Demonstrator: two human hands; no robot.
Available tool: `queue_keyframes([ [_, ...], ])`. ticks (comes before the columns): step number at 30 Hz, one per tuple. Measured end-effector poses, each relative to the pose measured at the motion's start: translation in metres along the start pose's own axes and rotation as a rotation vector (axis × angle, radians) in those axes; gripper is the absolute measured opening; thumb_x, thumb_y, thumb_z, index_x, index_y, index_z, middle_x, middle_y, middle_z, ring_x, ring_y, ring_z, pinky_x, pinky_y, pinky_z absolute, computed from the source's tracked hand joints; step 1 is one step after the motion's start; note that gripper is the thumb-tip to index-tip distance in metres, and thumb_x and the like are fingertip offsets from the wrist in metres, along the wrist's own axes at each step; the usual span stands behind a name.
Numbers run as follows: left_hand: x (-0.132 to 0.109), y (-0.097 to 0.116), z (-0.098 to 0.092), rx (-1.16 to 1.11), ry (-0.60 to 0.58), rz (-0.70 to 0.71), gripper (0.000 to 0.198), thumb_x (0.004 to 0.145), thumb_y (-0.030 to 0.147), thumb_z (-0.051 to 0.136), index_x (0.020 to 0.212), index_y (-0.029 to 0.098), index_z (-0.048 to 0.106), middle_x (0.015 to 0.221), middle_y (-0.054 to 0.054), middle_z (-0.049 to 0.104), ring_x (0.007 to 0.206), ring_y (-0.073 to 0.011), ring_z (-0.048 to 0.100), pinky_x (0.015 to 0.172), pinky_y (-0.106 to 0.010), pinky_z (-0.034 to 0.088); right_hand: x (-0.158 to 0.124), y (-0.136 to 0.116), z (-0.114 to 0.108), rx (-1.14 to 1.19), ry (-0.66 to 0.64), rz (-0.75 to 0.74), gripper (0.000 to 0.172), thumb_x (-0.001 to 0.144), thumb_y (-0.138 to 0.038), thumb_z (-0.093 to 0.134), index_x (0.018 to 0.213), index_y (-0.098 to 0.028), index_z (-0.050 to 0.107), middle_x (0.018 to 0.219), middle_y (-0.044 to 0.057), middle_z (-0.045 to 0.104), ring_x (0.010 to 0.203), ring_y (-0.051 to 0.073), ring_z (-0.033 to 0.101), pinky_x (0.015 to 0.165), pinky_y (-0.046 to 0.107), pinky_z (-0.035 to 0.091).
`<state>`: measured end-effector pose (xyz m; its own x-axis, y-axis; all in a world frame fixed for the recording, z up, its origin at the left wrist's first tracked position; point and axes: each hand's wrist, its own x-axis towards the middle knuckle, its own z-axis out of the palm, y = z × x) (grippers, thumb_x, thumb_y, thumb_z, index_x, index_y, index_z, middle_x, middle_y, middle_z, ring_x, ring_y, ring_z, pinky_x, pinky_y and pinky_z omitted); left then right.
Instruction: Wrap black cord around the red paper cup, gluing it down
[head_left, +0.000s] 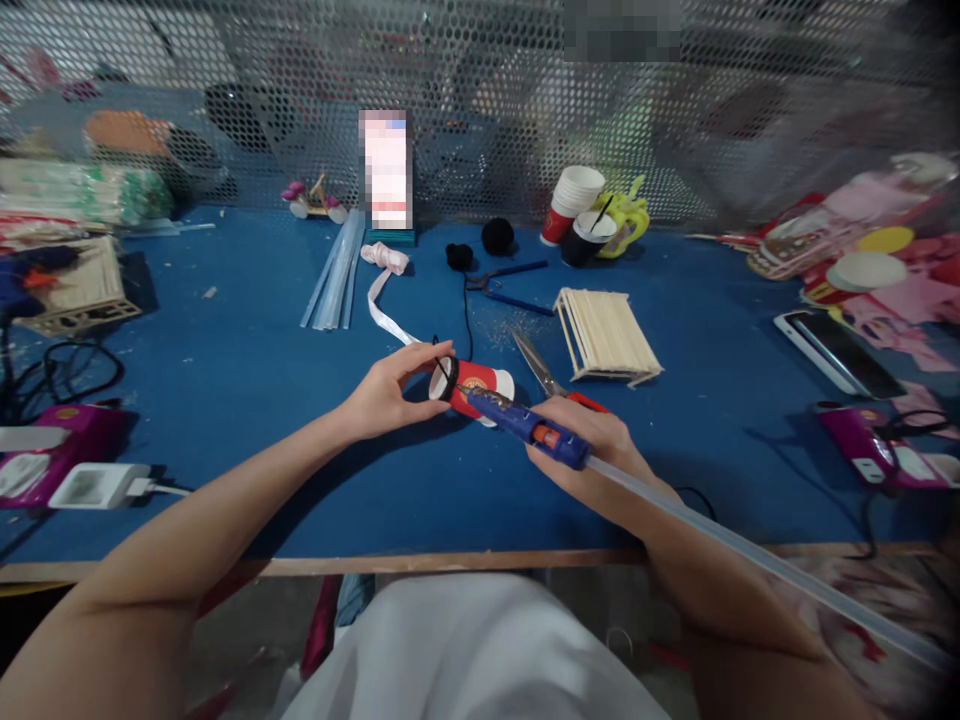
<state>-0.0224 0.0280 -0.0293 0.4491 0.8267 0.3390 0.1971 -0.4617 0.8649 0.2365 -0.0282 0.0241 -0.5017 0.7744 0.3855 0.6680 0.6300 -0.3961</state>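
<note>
My left hand grips a red and white paper cup lying on its side, fingers and thumb around its open end. Black yarn is wound about the cup near that rim, and a strand trails back to the black yarn balls. In my right hand is a blue hot glue gun, its nozzle at the cup's side by the yarn. A long clear glue stick sticks out of its back end. Scissors with a red handle lie just behind my right hand, partly hidden by it.
Behind the cup lie blue-handled pliers, a small stick-built table, a white ribbon and clear glue sticks. Stacked paper cups stand near the perforated metal screen. Purple power strips sit at both sides.
</note>
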Motion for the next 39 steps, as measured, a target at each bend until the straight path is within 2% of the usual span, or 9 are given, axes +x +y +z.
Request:
queue_keyframes([
  [4,0.0,-0.001,-0.001,0.004,-0.024,0.035,0.069,0.073,0.024,0.073,0.137,0.024,0.046,0.128,-0.013,0.056,0.118,-0.0259,0.055,0.101,-0.043,0.047,-0.001,-0.001,0.0,0.003,-0.013,-0.006,0.009,0.075,-0.013,0.055,0.082,-0.017,0.06,0.071,0.001,0.065,0.061,0.013,0.063,0.055,0.023,0.046],
  [10,-0.001,0.002,-0.003,0.056,-0.05,0.074,0.07,0.075,0.022,0.071,0.139,0.026,0.043,0.13,-0.013,0.056,0.12,-0.0265,0.054,0.099,-0.041,0.049,-0.001,0.003,0.001,-0.074,0.095,0.009,0.008,0.076,-0.014,0.06,0.081,-0.02,0.058,0.07,-0.002,0.064,0.06,0.01,0.061,0.057,0.021,0.045],
  [13,-0.001,0.005,-0.003,0.118,-0.059,0.066,0.069,0.075,0.023,0.07,0.139,0.026,0.044,0.13,-0.012,0.056,0.12,-0.027,0.053,0.097,-0.041,0.049,-0.002,0.005,0.002,-0.073,0.108,0.014,0.009,0.076,-0.014,0.061,0.081,-0.02,0.057,0.07,-0.002,0.064,0.059,0.01,0.06,0.057,0.021,0.045],
  [22,-0.002,0.004,-0.004,0.139,-0.055,0.041,0.069,0.076,0.027,0.07,0.139,0.026,0.042,0.13,-0.012,0.056,0.115,-0.0265,0.056,0.096,-0.041,0.05,-0.002,-0.001,-0.001,-0.009,-0.019,0.047,0.008,0.077,-0.014,0.057,0.081,-0.021,0.058,0.072,-0.001,0.065,0.065,0.012,0.062,0.059,0.023,0.046],
  [27,-0.001,0.008,-0.004,0.155,-0.066,0.033,0.067,0.076,0.028,0.069,0.139,0.024,0.043,0.13,-0.013,0.056,0.116,-0.0269,0.055,0.094,-0.04,0.051,-0.003,0.006,0.002,-0.027,0.088,0.031,0.011,0.075,-0.015,0.061,0.084,-0.021,0.058,0.072,-0.001,0.065,0.06,0.012,0.06,0.057,0.023,0.046],
  [33,-0.001,0.012,-0.005,0.177,-0.084,0.034,0.065,0.077,0.025,0.068,0.138,0.023,0.045,0.13,-0.013,0.056,0.118,-0.0272,0.054,0.094,-0.04,0.051,-0.003,0.009,0.003,-0.083,0.115,0.007,0.009,0.076,-0.016,0.061,0.083,-0.021,0.057,0.072,0.001,0.064,0.062,0.013,0.061,0.057,0.024,0.046],
  [39,-0.001,0.009,-0.005,0.156,-0.068,0.055,0.067,0.076,0.024,0.069,0.138,0.025,0.044,0.13,-0.012,0.057,0.121,-0.0275,0.053,0.097,-0.041,0.049,-0.003,0.004,-0.001,-0.018,0.013,0.069,0.008,0.076,-0.016,0.06,0.082,-0.021,0.058,0.07,-0.001,0.064,0.06,0.012,0.06,0.056,0.023,0.046],
])
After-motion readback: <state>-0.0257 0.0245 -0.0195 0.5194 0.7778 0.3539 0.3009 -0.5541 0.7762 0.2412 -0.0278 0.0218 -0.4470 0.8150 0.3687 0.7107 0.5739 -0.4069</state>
